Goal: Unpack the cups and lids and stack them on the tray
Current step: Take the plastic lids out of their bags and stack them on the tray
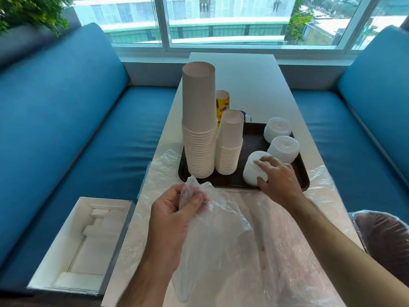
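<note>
A dark tray (pixel 254 138) lies on the white table. On its left stand a tall stack of upside-down paper cups (pixel 199 120) and a shorter stack (pixel 230 142). Two stacks of white lids (pixel 277 129) (pixel 284 148) sit along the tray's right side. My right hand (pixel 276 176) grips a third lid stack (pixel 253 168) at the tray's near right. My left hand (pixel 177 216) pinches a clear plastic bag (pixel 212 235) above the table, in front of the tray.
More clear plastic wrap (pixel 287 251) covers the near part of the table. A yellow printed cup (pixel 222 103) stands behind the cup stacks. An open white box (pixel 84 247) lies on the blue bench at left. Blue benches flank the table; a window is beyond.
</note>
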